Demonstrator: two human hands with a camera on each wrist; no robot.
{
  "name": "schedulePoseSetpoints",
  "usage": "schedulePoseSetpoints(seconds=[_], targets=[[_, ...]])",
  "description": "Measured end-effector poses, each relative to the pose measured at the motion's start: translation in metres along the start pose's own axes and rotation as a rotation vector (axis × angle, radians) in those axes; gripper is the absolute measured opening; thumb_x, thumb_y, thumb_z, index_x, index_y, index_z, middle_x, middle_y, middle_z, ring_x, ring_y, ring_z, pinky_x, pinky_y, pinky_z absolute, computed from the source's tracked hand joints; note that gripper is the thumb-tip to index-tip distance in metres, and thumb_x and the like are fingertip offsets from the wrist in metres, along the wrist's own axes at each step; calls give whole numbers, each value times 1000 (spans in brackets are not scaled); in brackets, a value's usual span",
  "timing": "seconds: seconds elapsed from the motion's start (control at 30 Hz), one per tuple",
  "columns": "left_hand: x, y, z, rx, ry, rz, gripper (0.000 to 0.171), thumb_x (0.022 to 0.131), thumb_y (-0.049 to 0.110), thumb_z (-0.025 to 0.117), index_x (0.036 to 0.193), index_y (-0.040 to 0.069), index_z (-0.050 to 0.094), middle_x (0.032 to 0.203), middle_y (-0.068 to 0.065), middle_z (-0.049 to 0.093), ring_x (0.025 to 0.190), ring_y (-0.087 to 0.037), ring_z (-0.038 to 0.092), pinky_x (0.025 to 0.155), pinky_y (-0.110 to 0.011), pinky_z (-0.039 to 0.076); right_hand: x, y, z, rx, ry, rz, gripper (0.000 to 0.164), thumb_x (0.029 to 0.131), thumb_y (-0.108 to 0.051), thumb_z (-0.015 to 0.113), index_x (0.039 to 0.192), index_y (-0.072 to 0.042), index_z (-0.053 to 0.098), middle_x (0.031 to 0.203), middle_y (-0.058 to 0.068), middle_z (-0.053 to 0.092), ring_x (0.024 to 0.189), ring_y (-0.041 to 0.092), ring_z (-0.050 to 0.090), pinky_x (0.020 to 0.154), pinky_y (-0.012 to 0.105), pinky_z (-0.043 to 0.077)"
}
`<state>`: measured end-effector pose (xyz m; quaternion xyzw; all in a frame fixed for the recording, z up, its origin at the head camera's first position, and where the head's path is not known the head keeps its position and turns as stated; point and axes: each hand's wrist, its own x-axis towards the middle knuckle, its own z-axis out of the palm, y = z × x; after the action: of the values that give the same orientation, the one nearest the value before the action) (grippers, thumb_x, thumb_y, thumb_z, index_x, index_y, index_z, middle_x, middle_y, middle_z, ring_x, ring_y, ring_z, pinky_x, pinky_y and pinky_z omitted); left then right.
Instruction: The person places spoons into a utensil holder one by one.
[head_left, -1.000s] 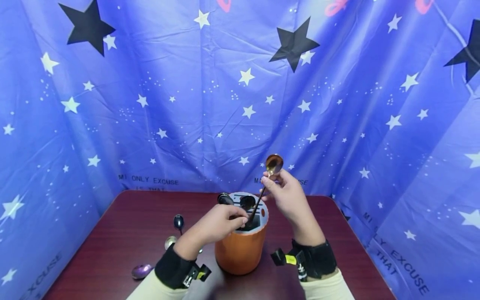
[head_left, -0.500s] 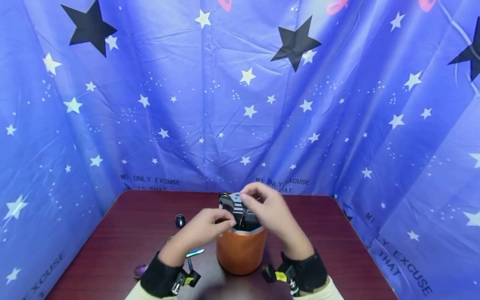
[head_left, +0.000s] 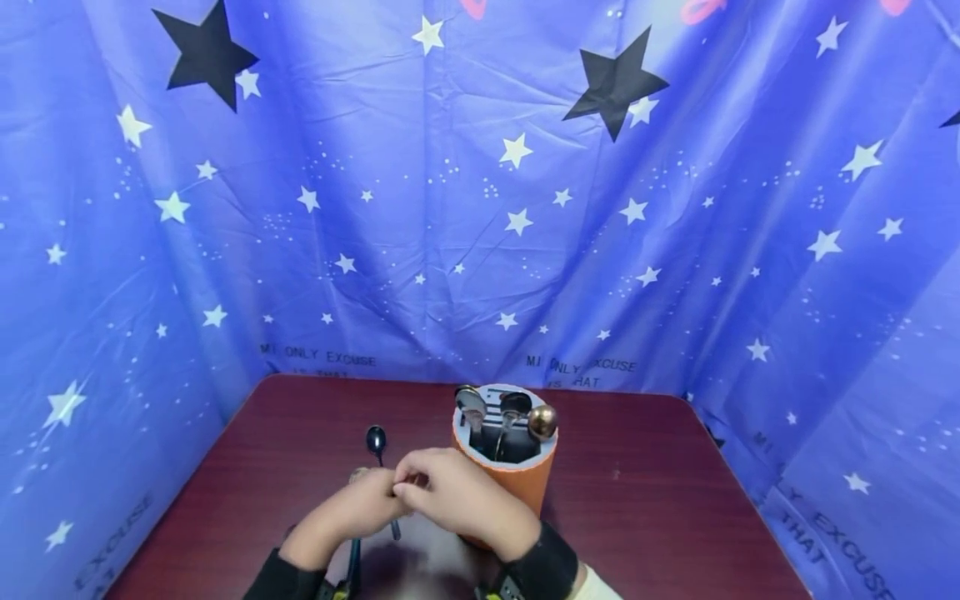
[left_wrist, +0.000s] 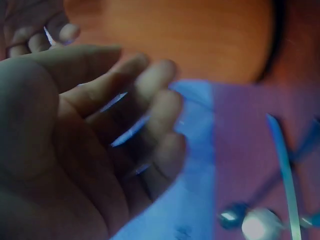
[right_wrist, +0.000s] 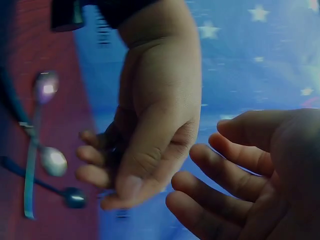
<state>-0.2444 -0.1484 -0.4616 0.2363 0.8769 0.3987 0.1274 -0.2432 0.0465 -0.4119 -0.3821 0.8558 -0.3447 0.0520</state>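
In the head view my left hand [head_left: 360,504] is over the near-left part of the table, its fingers loosely bent and holding nothing. My right hand [head_left: 461,496] overlaps its fingertips there; the right wrist view shows its fingers [right_wrist: 225,175] relaxed with nothing between them. Just past the hands lies a dark spoon [head_left: 377,440]. The right wrist view also shows a silver spoon [right_wrist: 53,161] and a purplish spoon [right_wrist: 46,87] lying crossed with it. An orange utensil holder [head_left: 525,483] stands beyond my right hand, with a gold spoon [head_left: 543,422] and other spoons upright in it.
A dark red table [head_left: 637,492] carries everything, its back edge close to a blue star-printed curtain [head_left: 465,208] that also runs along both sides. Black bands with small devices sit on both wrists, the right band [head_left: 543,567] low in the head view.
The gold spoon, held up in my right hand a second ago, now stands in the holder, released. Both hands have moved from the holder down and left toward the spoons on the table.
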Motion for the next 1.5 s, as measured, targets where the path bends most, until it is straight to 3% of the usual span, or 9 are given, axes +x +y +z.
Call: schedulePoseSetpoints(seconds=[0.2,0.33,0.43,0.57,0.77,1.0,1.13,1.27,1.5], targets=[[-9,-48,13,266,172,-202,10,94,23,70,87,16,68,78,6,63,70,-12,55,65,-38,48,21,37,53,-107,-16,58,5,94,-20,68,98,-18,70,93,-14,65,88,0,59,77,18,48],[-12,-74,20,357,232,-289,18,84,13,77,77,16,60,71,5,56,66,-14,52,64,-38,46,30,61,88,-268,-3,118,26,90,-19,71,116,-16,70,113,-7,67,105,9,62,90,26,50],[-13,-85,24,301,201,-248,19,80,3,75,78,13,60,69,5,55,65,-13,51,63,-36,46,31,72,109,-414,-18,142,38,89,-24,73,126,-18,68,126,-3,65,116,17,60,98,36,49],[-14,-92,29,229,154,-159,17,78,-3,70,80,11,60,67,6,55,62,-11,50,61,-32,44,27,79,124,-529,-17,155,26,88,-28,72,113,-23,72,117,-5,65,109,19,59,94,41,48],[-15,-88,33,231,128,-35,19,72,-4,70,79,10,59,69,9,52,61,-5,46,57,-28,40,24,75,122,-561,-23,121,5,87,-30,73,90,-26,70,94,-10,58,92,14,56,83,37,46],[-16,-79,32,167,37,5,16,70,0,71,76,11,61,69,14,54,63,0,46,58,-24,42,17,75,121,-485,-68,50,22,87,-34,76,74,-27,60,74,-15,54,72,5,54,68,25,43],[-18,-76,28,146,-13,-43,15,72,1,71,76,12,62,69,12,54,62,-4,47,59,-25,41,12,72,115,-381,-125,74,24,89,-27,73,69,-24,60,64,-14,49,59,3,45,55,20,36],[-22,-76,19,119,-42,-123,15,73,0,69,77,13,62,71,8,55,63,-10,49,59,-27,40,8,68,103,-256,-200,156,22,94,-26,69,73,-23,64,65,-15,51,59,1,45,55,19,38],[-28,-77,-5,89,-4,-112,19,80,9,81,78,11,62,73,4,58,65,-11,51,58,-27,41,-1,51,73,-84,-124,156,17,97,-24,66,80,-22,66,70,-19,55,63,-4,49,60,17,43]])
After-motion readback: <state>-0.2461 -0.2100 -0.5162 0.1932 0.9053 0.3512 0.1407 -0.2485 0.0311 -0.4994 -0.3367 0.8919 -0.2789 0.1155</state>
